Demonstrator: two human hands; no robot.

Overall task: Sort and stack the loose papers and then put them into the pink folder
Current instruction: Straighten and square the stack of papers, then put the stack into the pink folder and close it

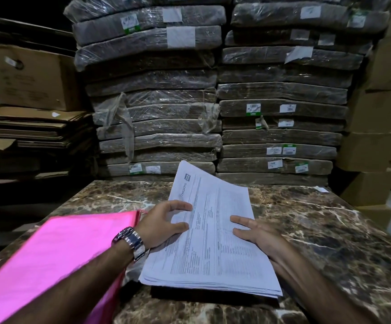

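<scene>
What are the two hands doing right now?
Left hand: open, fingers resting on the paper stack.
Right hand: open, fingers flat on the same stack.

Folder (pixel 56 249) left of papers (pixel 213 249) (both on table (pixel 330 230)).

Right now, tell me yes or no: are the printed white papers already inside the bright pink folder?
No: the printed white papers lie stacked on the marble tabletop beside the bright pink folder.

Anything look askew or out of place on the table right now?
Only the paper stack: its edges are fanned, not squared, and it lies turned at an angle beside the pink folder. Both hands, left and right, rest on it. No damage visible.
</scene>
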